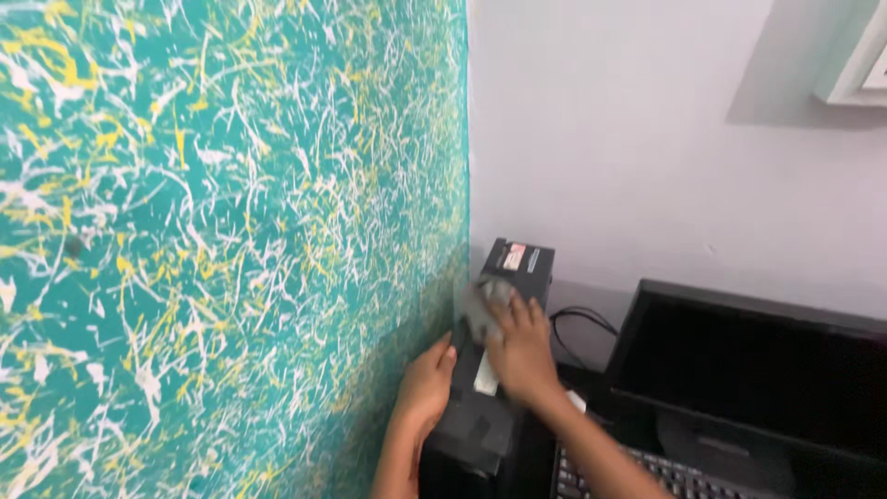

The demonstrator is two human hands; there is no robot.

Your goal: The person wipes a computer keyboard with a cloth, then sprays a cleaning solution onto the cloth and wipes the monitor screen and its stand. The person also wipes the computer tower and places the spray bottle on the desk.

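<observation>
Black and boxy, a computer case [499,370] stands low in the middle of the frame, tight against the teal wall [222,231] that fills the whole left half of the picture. That wall is spattered all over with white and yellow streaks. The case runs away from the camera toward the plain white wall [647,139] at the back, and a small pale label with a red patch [515,256] sits on its far top end.

The left hand [427,383] lies along the case's left side, in the narrow gap by the teal wall, its fingers curled over the top edge so that it grips the box. The right hand [522,351] presses down flat on the top of the case, fingers spread and pointing toward the far end. Under its fingertips is a grey cloth [487,305], bunched up and blurred; the hand pins it to the case rather than closing around it, so far as can be told. A white strip [486,372] on the case top shows just by the thumb side of that hand.

At the lower right of the frame a dark monitor [748,370] stands with its screen blank, just beside the case. Below it, at the bottom edge, part of a black keyboard [665,476] is visible, and the right forearm crosses above its left end. A black cable [582,319] loops behind the case and the monitor. In the upper right corner a pale frame edge [859,65] hangs on the white wall.
</observation>
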